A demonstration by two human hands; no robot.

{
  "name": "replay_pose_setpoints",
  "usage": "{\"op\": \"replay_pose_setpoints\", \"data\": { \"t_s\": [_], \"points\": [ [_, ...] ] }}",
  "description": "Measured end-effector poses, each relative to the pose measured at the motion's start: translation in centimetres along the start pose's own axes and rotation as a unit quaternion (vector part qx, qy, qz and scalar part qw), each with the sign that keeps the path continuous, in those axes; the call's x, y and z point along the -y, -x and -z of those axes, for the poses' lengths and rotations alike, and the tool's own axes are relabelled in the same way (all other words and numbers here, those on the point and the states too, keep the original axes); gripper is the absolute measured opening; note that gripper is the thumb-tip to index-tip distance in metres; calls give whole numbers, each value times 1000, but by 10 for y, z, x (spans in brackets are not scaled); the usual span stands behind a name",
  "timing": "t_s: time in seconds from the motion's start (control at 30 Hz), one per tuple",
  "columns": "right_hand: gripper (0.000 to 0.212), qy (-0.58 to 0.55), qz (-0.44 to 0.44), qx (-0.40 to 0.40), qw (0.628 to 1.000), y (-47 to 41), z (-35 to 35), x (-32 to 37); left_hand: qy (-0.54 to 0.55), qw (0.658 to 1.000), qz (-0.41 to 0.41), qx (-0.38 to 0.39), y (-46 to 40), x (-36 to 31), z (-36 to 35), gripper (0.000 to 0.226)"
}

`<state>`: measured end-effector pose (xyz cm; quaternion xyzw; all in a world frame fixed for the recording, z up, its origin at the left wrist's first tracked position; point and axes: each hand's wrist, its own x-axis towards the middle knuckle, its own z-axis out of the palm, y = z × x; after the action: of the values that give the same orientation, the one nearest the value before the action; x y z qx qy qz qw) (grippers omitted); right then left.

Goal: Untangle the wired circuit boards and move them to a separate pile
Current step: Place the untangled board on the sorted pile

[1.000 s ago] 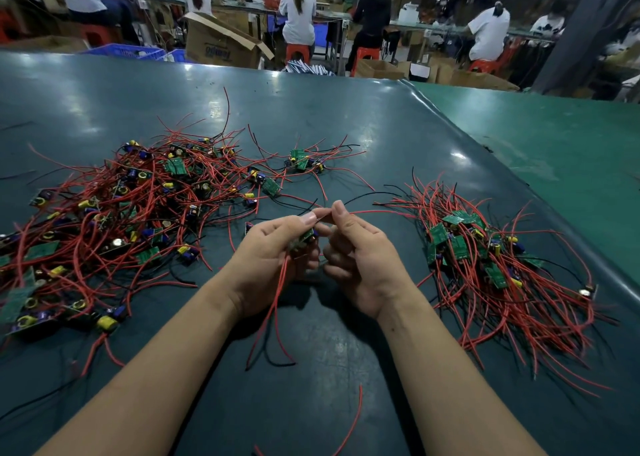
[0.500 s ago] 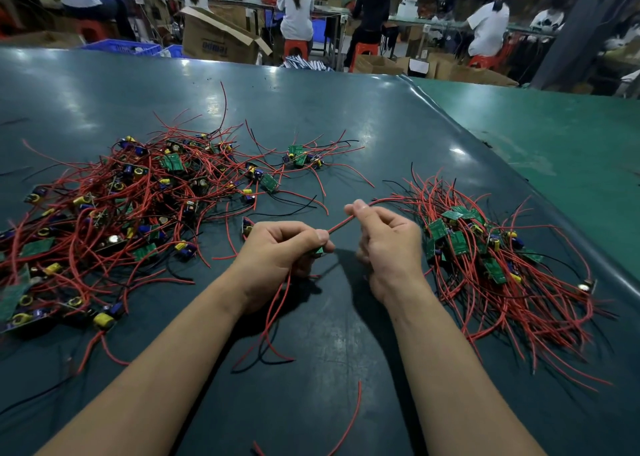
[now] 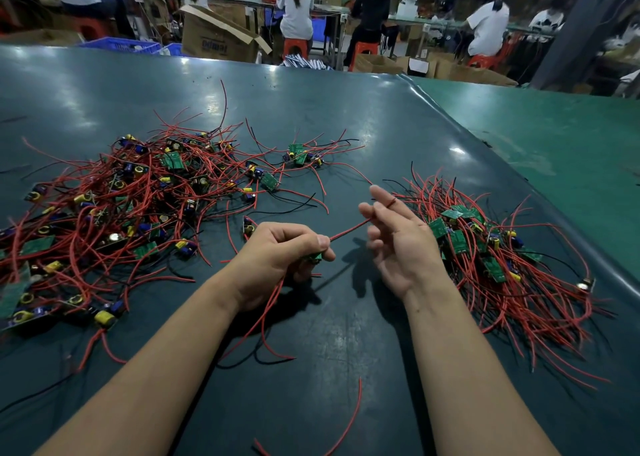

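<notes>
Left hand [image 3: 280,254]: we clench a board [image 3: 316,256].
Right hand [image 3: 398,244]: fingers loosely spread, its red wire [image 3: 349,229] wound round our forefinger.

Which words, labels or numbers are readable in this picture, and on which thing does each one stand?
Cardboard box behind the table: one printed blue word, upside down and too blurred to read surely.
Circuit boards in the piles: any markings are too small to read.
Nothing else shows text.

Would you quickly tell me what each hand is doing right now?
Left hand: closed around a small circuit board and its wires.
Right hand: open, fingers spread, a red wire running across the fingertips.
</notes>
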<state>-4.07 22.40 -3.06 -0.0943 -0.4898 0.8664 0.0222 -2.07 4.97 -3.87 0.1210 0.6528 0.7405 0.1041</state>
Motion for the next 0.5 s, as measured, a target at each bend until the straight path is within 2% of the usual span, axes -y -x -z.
{"op": "replay_pose_setpoints", "data": {
  "t_s": [0.07,0.17,0.3,0.4,0.5],
  "points": [
    [16,-16,-6,-13,1000,-1,2,1,0,1000,5,13,0,0,1,20],
    [22,-11,0,-25,1000,-2,1,-1,-3,999,9,47,1,1,0,21],
    [28,-12,8,-30,999,0,-3,-2,55,998,-5,-11,-2,2,-1,17],
    [41,73,-53,30,995,8,-11,-7,87,994,-15,-59,-4,2,-2,22],
    [25,141,-79,111,981,16,-20,-16,34,998,-14,-52,-3,4,-4,19]
  ]
}}
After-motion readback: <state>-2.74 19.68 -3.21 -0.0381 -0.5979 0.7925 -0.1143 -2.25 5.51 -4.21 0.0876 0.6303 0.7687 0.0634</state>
